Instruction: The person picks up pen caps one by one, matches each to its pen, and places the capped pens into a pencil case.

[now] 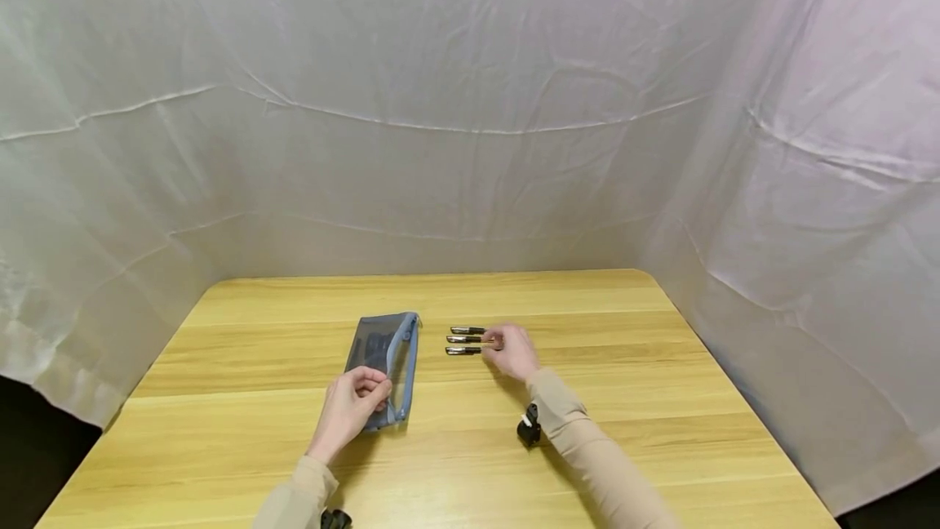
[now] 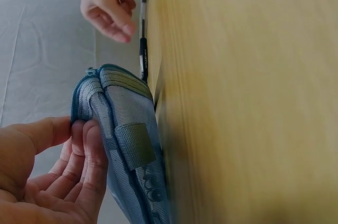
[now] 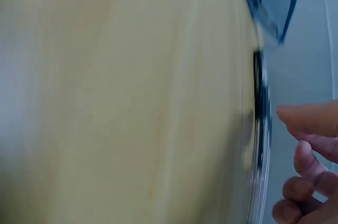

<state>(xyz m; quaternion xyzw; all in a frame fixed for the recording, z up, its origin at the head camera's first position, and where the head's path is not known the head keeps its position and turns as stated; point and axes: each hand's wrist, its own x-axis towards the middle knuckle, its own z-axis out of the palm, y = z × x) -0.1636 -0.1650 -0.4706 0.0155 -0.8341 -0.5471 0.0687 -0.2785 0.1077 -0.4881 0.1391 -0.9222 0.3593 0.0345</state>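
Observation:
A blue-grey mesh zip pouch [image 1: 373, 347] lies on the left part of the table, its zipper side parted towards the right. My left hand [image 1: 350, 408] pinches the near edge of that opening between thumb and fingers; the left wrist view shows the pinch on the pouch's edge [image 2: 84, 94]. To the right of the pouch, three black-and-clear pens [image 1: 463, 351] lie side by side in a short row. Over their right ends is my right hand [image 1: 512, 352], fingers loosely bent and apart from the pens [image 3: 260, 108] in the right wrist view, with nothing between them.
The light wood table [image 1: 587, 308] carries the pouch and pens. Pale grey cloth [image 1: 477, 186] hangs behind it and along both sides. A black wrist device [image 1: 529, 426] sits at the right sleeve, and another [image 1: 335, 519] at the left.

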